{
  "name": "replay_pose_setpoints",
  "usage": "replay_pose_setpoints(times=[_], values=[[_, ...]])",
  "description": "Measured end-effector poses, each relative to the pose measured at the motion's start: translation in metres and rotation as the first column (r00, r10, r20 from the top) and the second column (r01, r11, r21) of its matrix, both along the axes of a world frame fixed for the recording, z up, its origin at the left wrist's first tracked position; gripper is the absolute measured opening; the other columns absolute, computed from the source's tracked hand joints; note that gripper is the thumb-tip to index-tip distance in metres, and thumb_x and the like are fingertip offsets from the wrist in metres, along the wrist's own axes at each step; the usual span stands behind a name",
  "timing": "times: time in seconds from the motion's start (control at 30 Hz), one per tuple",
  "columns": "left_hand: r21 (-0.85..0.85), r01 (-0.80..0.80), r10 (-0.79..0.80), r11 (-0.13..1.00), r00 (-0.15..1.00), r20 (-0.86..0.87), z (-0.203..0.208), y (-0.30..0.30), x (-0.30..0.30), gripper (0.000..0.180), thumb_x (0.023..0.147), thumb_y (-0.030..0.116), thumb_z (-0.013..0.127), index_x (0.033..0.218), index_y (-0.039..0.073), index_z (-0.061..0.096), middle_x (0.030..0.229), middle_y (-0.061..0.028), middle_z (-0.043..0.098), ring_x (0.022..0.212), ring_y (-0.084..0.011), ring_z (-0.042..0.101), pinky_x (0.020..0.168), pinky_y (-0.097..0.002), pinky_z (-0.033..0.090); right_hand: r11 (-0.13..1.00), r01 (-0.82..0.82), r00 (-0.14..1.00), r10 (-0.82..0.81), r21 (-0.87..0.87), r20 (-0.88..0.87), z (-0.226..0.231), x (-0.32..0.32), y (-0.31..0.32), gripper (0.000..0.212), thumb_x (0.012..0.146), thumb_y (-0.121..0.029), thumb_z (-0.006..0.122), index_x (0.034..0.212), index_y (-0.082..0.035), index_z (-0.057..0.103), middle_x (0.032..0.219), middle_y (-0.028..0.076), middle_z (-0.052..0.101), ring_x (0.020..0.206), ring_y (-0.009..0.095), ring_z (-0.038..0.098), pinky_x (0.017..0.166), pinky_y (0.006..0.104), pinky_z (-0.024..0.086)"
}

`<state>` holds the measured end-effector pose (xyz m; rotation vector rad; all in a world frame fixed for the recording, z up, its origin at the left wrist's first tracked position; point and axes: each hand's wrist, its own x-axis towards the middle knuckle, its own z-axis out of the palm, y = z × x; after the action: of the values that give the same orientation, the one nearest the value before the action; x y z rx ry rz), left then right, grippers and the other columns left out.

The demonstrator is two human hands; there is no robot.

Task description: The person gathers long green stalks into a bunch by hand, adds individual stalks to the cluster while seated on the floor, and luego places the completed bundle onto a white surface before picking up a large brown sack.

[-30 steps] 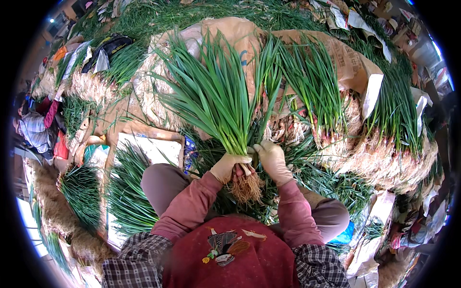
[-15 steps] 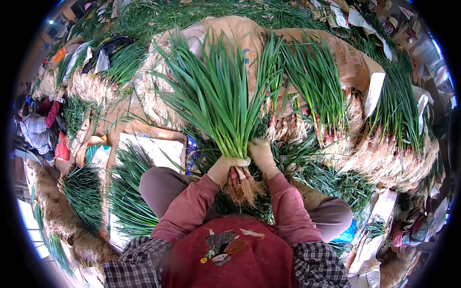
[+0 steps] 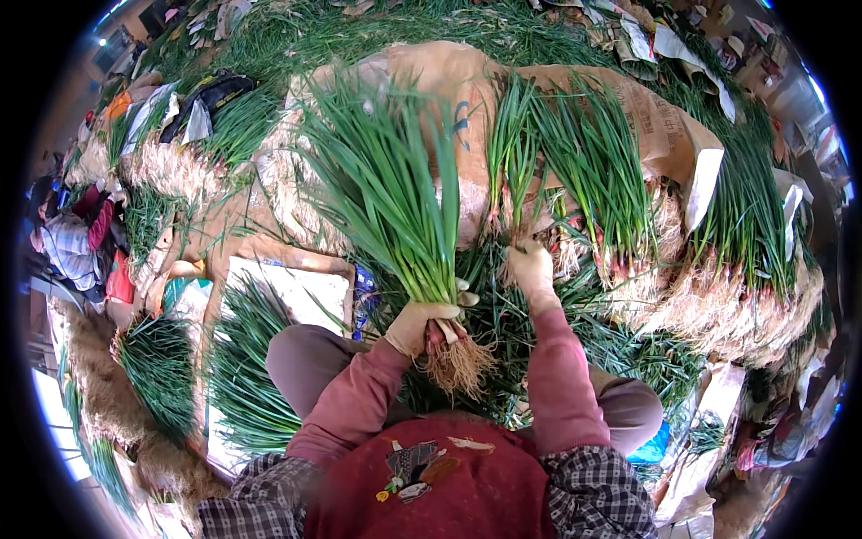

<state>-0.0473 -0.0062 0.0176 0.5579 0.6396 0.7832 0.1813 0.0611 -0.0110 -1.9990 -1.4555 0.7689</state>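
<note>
On my feed, the left sleeve (image 3: 350,400) angles up and rightward from the lower edge. The left hand (image 3: 417,329), in a pale glove, is wrapped around the base of the green onion bundle (image 3: 391,207); its fingertips show at the bundle's right side. The bundle is in front of the torso, leaves fanned upward and leftward, roots below the grip. Further right, I observe the right hand (image 3: 530,269) extended farther forward, fingers curled, at the root end of a thin bunch (image 3: 514,153). I cannot tell whether they pinch it.
</note>
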Motion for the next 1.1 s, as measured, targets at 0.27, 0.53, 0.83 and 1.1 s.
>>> replay_pose_setpoints(times=[0.27, 0.53, 0.83, 1.1], values=[[-0.045, 0.160, -0.164, 0.986, 0.977, -0.136, -0.026, -0.003, 0.016, 0.059, 0.076, 0.008, 0.055, 0.132, 0.001, 0.042, 0.102, -0.0188, 0.064, 0.068, -0.0224, 0.066, 0.060, -0.0280, 0.054, 0.985, -0.033, 0.854, -0.060, -0.168, -0.517, 0.008, -0.004, -0.079, 0.033, 0.090, -0.031, 0.060, 0.082, 0.000, 0.065, 0.061, 0.001, 0.052, 0.056, 0.009, 0.044, 0.053, 0.0256, 0.037], [-0.108, 0.150, -0.171, 0.983, 0.959, -0.224, -0.041, -0.002, 0.017, 0.054, 0.079, 0.012, 0.057, 0.130, 0.000, 0.045, 0.084, -0.0177, 0.066, 0.056, -0.0198, 0.061, 0.049, -0.0249, 0.047, 0.983, 0.146, 0.466, -0.167, -0.111, -0.869, -0.017, -0.026, -0.053, 0.012, 0.086, -0.012, 0.063, 0.082, -0.001, 0.065, 0.059, 0.001, 0.057, 0.043, 0.008, 0.045, 0.040, 0.0217, 0.034], [-0.072, 0.104, -0.097, 0.992, 0.991, 0.088, -0.007, -0.009, 0.019, 0.047, 0.072, 0.003, 0.060, 0.119, 0.000, 0.051, 0.089, -0.0101, 0.060, 0.064, -0.0205, 0.063, 0.059, -0.0282, 0.053, 0.839, -0.307, 0.872, 0.437, -0.450, 0.219, -0.019, 0.017, -0.081, 0.036, 0.084, -0.031, 0.052, 0.092, 0.001, 0.066, 0.087, 0.022, 0.066, 0.085, 0.035, 0.065, 0.076, 0.0425, 0.051], [-0.056, 0.085, -0.083, 0.995, 0.996, 0.039, -0.007, -0.011, 0.029, 0.038, 0.072, 0.005, 0.062, 0.109, 0.003, 0.054, 0.097, -0.0119, 0.062, 0.076, -0.0209, 0.064, 0.069, -0.0319, 0.055, 0.982, 0.036, 0.802, -0.140, 0.188, 0.581, -0.022, 0.084, -0.002, 0.031, 0.079, -0.032, 0.065, 0.094, -0.005, 0.061, 0.075, 0.017, 0.065, 0.066, 0.033, 0.064, 0.062, 0.0405, 0.052]])
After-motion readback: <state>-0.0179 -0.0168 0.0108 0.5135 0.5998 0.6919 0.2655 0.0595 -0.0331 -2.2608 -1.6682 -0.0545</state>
